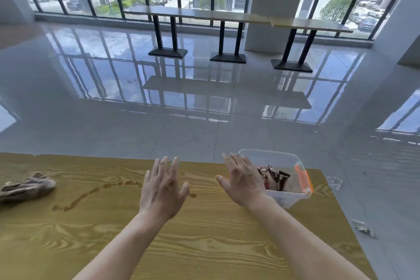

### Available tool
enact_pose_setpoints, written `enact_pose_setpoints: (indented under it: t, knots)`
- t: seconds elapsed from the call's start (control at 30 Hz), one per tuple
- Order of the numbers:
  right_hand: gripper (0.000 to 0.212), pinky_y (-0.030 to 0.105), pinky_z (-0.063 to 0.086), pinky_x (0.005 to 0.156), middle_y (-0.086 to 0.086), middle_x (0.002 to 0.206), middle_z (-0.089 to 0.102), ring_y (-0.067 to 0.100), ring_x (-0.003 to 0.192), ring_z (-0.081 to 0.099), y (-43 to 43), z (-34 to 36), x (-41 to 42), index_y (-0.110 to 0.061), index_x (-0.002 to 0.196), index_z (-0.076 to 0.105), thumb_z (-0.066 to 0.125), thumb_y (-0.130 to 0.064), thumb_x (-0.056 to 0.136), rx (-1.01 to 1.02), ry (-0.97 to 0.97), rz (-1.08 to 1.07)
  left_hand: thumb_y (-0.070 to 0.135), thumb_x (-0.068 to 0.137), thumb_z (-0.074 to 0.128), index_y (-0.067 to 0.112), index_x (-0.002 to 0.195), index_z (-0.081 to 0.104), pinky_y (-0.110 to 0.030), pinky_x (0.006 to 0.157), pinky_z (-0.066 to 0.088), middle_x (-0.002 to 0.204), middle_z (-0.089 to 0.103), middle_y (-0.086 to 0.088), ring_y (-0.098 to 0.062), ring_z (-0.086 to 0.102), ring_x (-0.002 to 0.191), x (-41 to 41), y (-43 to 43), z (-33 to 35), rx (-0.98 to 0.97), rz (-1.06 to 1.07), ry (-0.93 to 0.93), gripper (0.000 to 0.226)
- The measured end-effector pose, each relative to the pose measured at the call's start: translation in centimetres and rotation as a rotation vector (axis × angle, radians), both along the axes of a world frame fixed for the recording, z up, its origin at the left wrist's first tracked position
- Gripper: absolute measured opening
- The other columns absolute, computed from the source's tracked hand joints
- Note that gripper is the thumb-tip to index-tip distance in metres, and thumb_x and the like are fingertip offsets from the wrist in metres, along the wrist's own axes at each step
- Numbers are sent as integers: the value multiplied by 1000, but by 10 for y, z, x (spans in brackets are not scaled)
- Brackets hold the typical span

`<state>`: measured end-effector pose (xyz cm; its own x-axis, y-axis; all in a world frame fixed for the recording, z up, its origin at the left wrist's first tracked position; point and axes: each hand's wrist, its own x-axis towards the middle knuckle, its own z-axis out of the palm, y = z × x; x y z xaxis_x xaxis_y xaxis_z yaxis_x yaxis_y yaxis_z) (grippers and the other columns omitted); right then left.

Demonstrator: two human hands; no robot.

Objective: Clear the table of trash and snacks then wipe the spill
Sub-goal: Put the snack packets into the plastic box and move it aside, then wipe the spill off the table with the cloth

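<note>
Worktop (204,245) cleared; spill (91,193) unwiped.
Snacks (275,177) in box (288,199) at 2 o'clock, cloth (27,186) at 9; left hand (162,191), right hand (242,183): fingers apart, empty.

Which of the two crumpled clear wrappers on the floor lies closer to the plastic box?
The far wrapper, just past the table's far right corner, level with the box; the other wrapper lies nearer the camera.
</note>
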<state>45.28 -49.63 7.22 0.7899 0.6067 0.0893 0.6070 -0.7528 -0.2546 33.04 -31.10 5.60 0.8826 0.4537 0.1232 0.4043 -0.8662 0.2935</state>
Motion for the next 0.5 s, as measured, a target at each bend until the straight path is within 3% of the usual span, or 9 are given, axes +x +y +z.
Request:
enact_pose_setpoints:
  t: [0.5]
  knots:
    - [69,38,29,117,8,157,35,25,143,30,254,-10,-139,-21,154,30,55,-47,95,8,34,318,55,92,38,20,153,8,-46,119,17,161,10,-11,-27,5,149,-202,209,-10,13,332,137,76]
